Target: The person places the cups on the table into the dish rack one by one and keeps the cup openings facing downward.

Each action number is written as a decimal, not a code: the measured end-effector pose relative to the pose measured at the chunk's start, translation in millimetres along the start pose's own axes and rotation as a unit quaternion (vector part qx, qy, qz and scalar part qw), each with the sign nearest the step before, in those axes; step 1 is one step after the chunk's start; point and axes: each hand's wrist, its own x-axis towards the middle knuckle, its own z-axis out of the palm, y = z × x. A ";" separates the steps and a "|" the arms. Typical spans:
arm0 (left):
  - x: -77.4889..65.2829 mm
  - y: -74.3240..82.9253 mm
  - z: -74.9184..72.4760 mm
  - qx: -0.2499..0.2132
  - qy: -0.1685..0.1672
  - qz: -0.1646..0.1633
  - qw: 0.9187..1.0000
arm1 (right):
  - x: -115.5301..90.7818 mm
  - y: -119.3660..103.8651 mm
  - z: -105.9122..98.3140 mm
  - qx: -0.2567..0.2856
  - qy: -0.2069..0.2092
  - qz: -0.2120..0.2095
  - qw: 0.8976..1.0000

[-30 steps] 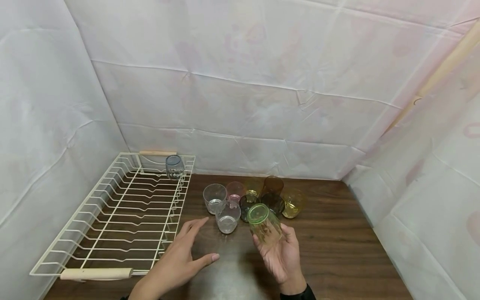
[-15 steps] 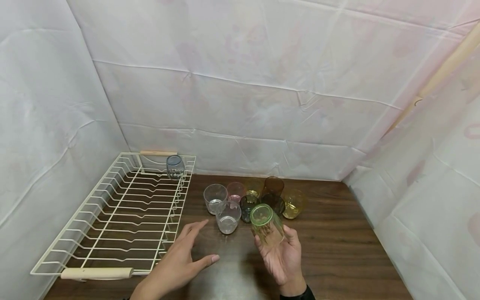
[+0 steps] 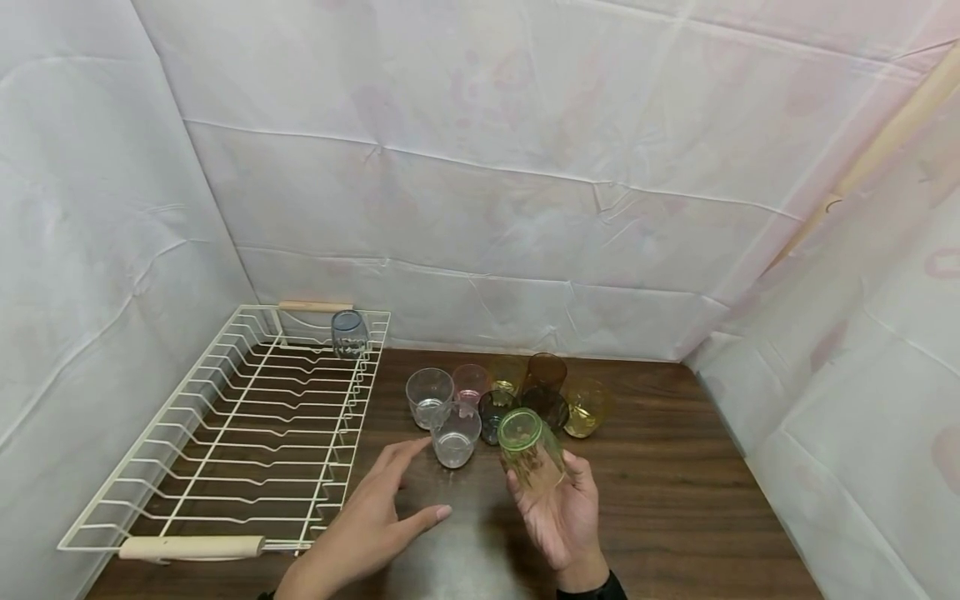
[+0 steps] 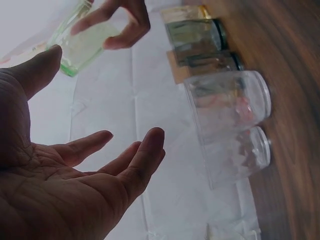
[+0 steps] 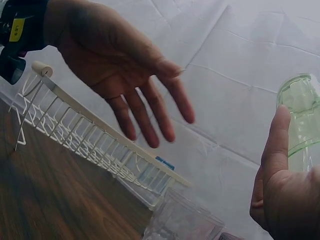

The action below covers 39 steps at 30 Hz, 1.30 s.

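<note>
My right hand (image 3: pixel 561 518) holds a pale green drinking glass (image 3: pixel 531 457) above the table, fingers and thumb around its side. The glass is tilted, its darker green end toward the back. My left hand (image 3: pixel 366 518) hovers left of it with fingers spread and nothing in them. Its fingertips are near a clear glass (image 3: pixel 455 442); whether they touch it I cannot tell from the head view, but the left wrist view shows a gap. Another clear glass (image 3: pixel 430 398) stands just behind. In the right wrist view, the green glass (image 5: pixel 302 117) is partly cut off.
A cream wire dish rack (image 3: pixel 247 454) with wooden handles stands at left, a blue glass (image 3: pixel 350 335) at its back right corner. Pink (image 3: pixel 471 385), dark grey (image 3: pixel 495 415), brown (image 3: pixel 546 375) and yellow glasses (image 3: pixel 585 408) cluster on the wooden table (image 3: pixel 675 500). White sheeting surrounds it.
My left hand has moved slightly right and forward, toward the nearer clear glass and the green one. The right hand keeps the green glass almost still.
</note>
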 end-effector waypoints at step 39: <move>42.3 56.7 18.5 -0.030 0.010 0.244 0.969 | -0.6 19.1 2.5 -0.044 -0.001 0.015 0.999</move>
